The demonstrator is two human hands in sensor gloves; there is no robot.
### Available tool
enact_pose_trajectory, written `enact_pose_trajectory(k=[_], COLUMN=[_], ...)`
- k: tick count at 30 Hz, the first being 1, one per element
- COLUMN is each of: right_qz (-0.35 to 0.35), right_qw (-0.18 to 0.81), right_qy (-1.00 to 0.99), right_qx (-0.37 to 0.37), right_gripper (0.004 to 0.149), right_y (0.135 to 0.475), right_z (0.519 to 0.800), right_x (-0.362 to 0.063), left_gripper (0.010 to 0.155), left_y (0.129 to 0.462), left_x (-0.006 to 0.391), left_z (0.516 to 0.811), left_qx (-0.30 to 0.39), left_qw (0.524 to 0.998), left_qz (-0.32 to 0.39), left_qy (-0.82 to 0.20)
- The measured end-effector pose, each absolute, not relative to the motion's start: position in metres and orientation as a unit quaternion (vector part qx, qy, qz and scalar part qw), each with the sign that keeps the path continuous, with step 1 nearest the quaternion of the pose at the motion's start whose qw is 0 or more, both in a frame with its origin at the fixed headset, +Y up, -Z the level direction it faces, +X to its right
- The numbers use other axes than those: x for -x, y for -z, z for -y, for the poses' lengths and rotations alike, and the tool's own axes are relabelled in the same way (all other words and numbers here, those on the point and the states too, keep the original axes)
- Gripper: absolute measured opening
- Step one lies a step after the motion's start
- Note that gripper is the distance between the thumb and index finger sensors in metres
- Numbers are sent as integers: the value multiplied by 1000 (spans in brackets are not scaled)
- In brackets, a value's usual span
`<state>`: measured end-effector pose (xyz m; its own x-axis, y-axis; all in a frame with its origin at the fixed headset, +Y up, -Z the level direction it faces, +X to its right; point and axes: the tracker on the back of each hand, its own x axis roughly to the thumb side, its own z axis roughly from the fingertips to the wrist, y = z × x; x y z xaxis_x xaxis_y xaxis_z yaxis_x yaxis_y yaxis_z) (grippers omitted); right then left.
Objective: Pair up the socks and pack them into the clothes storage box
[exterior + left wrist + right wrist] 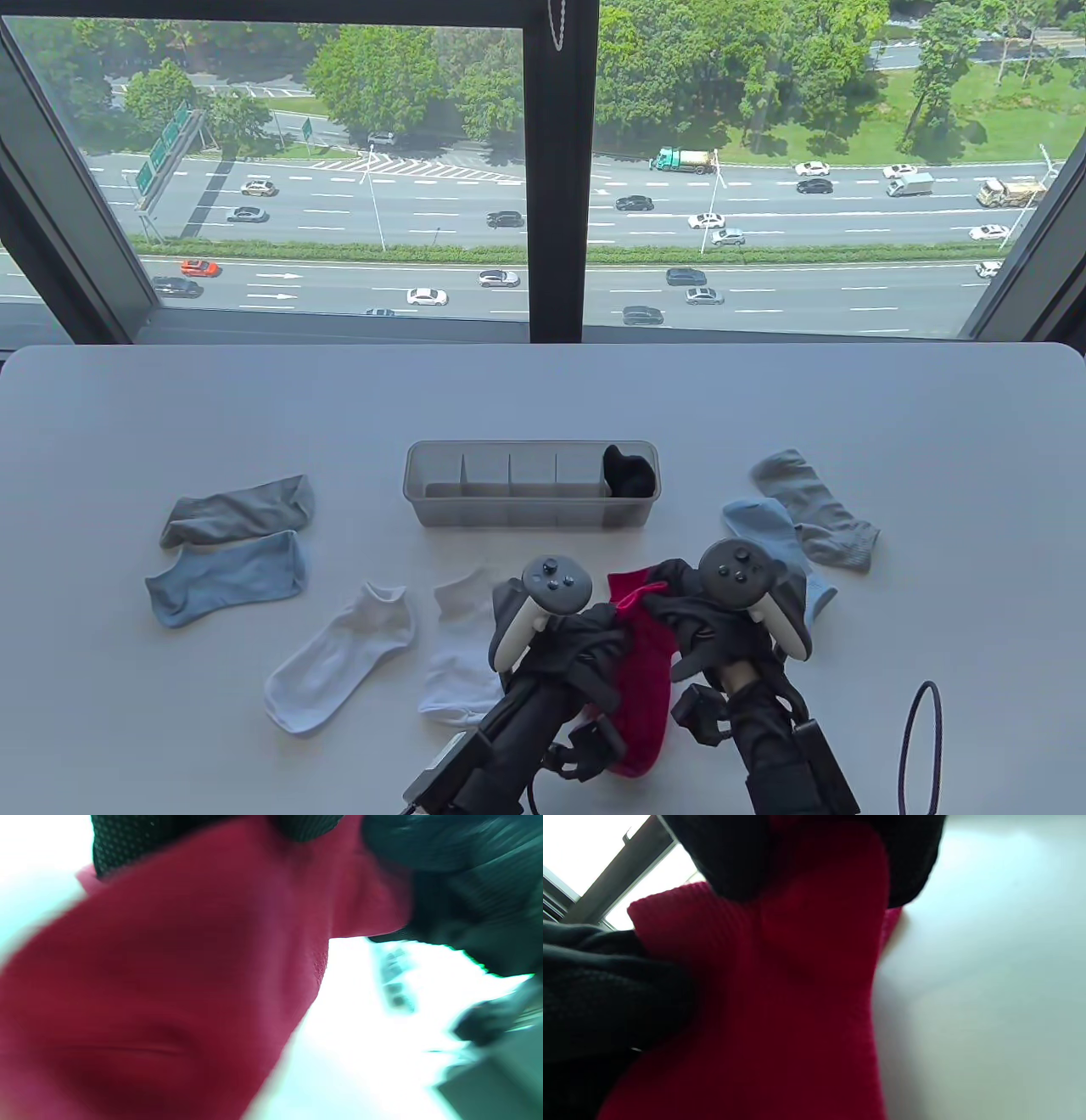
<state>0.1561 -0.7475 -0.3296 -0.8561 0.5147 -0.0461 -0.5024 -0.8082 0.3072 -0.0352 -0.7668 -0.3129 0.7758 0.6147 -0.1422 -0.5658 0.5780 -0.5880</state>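
left hand (pixel 585 641) and right hand (pixel 708 624) side by side, fingers curled, grip closed

Bare counter (pixel 543 390) is stretching wide across the far side, beyond the storage box (pixel 531 509), leaving open passage there. The box is standing mid-counter with four left compartments lying free and a black sock bundle (pixel 629 473) filling the rightmost. On the left, a grey sock (pixel 237 509) and a blue sock (pixel 227 577) are lying in the way; two white socks (pixel 339 655) are crowding the near left. Grey and blue socks (pixel 814 509) are blocking the right approach, and a cable loop (pixel 920 747) is sitting near right.
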Motion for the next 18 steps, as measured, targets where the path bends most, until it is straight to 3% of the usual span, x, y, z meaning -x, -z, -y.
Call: enact_pose_trajectory(k=[5,7,9,11,15,18], right_qz=[-254,-273,-292,-304,-325,-295], right_qw=[219,215,214,216,242,265], right_qy=[-938,-931,-924,-917,-899,-904], right_qx=[-88,-111,-124,-141,-166,-162], right_gripper=[41,41,40,41,40,40], right_y=[329,327,325,324,321,321], right_z=[757,756,755,755,756,747], right_x=[-142,-137,-133,-130,-129,-130], left_gripper=[53,50,50,56,63,54], left_y=[311,309,307,308,313,313], left_x=[45,52,57,57,47,38], left_z=[757,746,735,732,753,763], left_qx=[381,328,233,204,295,281], left_qw=[855,890,925,937,923,944], left_qz=[44,41,26,42,73,67], left_qy=[-348,-316,-299,-280,-238,-159])
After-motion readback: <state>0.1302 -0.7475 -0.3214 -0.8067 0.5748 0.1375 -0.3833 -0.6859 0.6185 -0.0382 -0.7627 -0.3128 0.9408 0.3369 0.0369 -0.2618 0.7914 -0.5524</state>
